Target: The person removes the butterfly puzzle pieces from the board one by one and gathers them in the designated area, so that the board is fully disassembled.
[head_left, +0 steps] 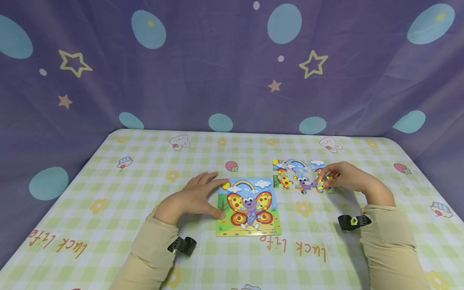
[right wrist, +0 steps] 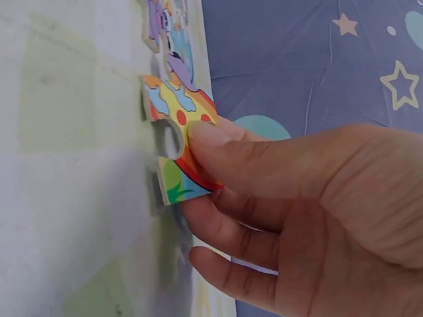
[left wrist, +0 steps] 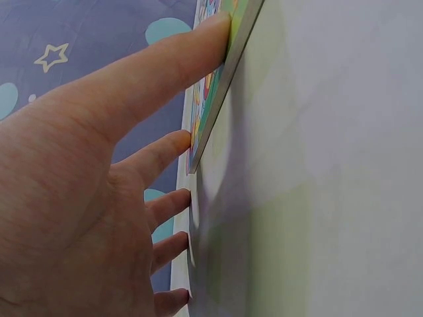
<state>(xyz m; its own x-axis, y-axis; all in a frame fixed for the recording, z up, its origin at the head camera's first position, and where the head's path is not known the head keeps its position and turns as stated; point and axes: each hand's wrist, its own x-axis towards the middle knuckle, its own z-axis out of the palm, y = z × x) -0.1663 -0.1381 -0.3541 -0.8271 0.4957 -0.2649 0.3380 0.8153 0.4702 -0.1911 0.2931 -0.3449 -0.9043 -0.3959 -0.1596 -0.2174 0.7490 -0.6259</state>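
A square butterfly puzzle board (head_left: 266, 230) lies flat on the table. Spread over its left side, my left hand (head_left: 190, 198) touches the board with thumb and forefinger. In the left wrist view that thumb (left wrist: 172, 69) rests on the board's face near its edge, and the other fingers point past the corner. To the right of the board, my right hand (head_left: 351, 177) pinches a jigsaw piece (right wrist: 173, 105) with a yellow and red wing pattern. Several joined or closely laid puzzle pieces (head_left: 300, 166) lie beside that hand; its fingers partly hide the right side of them.
A green checked tablecloth (head_left: 145, 161) covers the table. Behind its far edge hangs a purple curtain (head_left: 224, 80) with stars and ovals. Black wrist straps (head_left: 186, 245) are on both arms.
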